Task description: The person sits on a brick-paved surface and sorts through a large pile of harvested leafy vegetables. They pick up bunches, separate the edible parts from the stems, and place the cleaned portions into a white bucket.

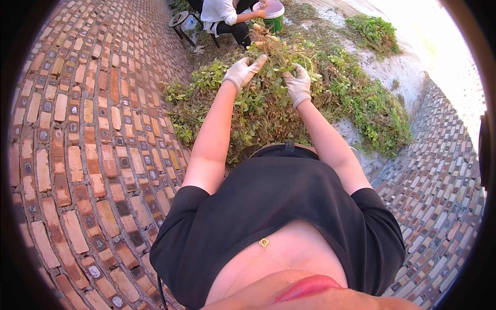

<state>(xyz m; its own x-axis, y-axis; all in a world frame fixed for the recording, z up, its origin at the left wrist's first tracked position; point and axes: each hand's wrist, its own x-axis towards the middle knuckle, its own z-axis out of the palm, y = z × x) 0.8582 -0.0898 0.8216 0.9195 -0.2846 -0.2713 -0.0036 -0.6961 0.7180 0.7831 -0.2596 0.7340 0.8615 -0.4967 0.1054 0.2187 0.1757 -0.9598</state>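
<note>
Both my hands wear pale work gloves and are raised over a big heap of pulled leafy plants (271, 120). Between them is a bunch of peanut plants (271, 44), its tan roots and pods pointing away from me. My right hand (297, 83) is closed around the green stems at the near right side of the bunch. At the bunch's left edge is my left hand (245, 71), thumb and fingers close together by the roots; whether it grips any of them I cannot tell.
Across the heap a co-worker in a white top (219, 15) sits beside a green bucket with a pale rim (274, 17). A stool with a hat (179, 18) stands by the left brick wall (97, 128). Another brick wall (438, 155) rises at right. A smaller plant pile (374, 35) lies back right.
</note>
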